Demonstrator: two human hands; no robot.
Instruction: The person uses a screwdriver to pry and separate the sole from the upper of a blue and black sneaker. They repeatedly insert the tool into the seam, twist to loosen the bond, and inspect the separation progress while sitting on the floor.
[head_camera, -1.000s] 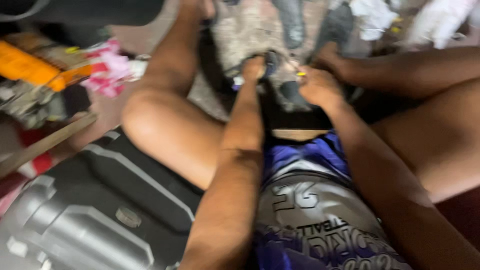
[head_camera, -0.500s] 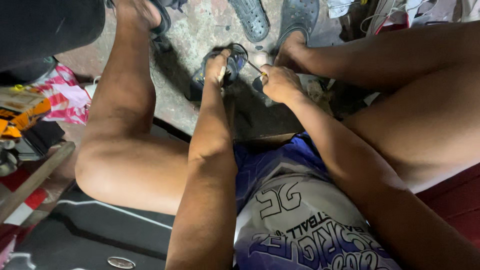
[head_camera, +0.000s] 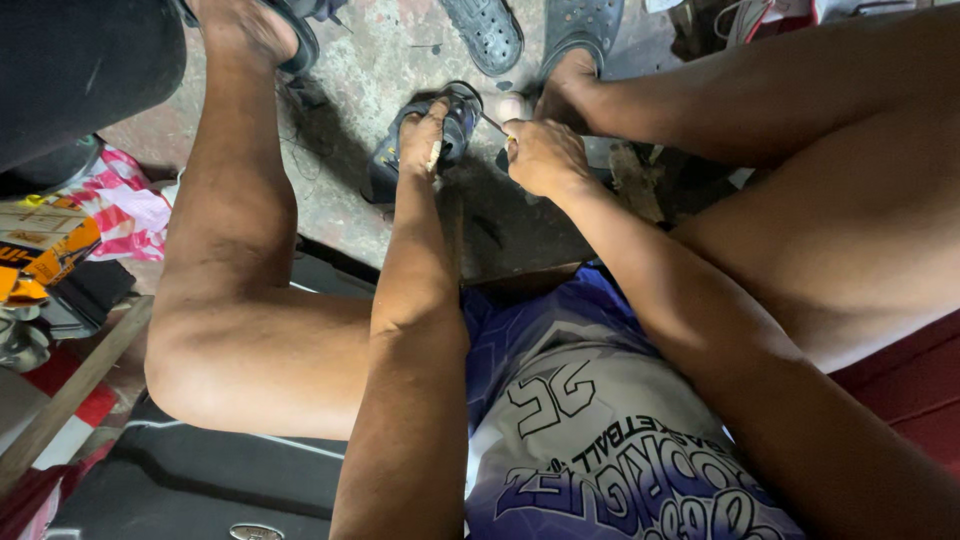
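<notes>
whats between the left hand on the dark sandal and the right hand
In the head view, a thin taut thread spans the gap from the dark sandal under the left hand to the right hand; bare concrete floor lies below.

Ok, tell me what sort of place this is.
Probably an informal shoe-repair spot at floor level. The left hand grips a dark shoe while the right hand works beside it; dark clogs lie on the stained concrete floor, and clutter is piled to the left.

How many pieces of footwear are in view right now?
4: a dark shoe in the left hand, two grey clogs above, a sandal on the left foot. More may be hidden.
</notes>
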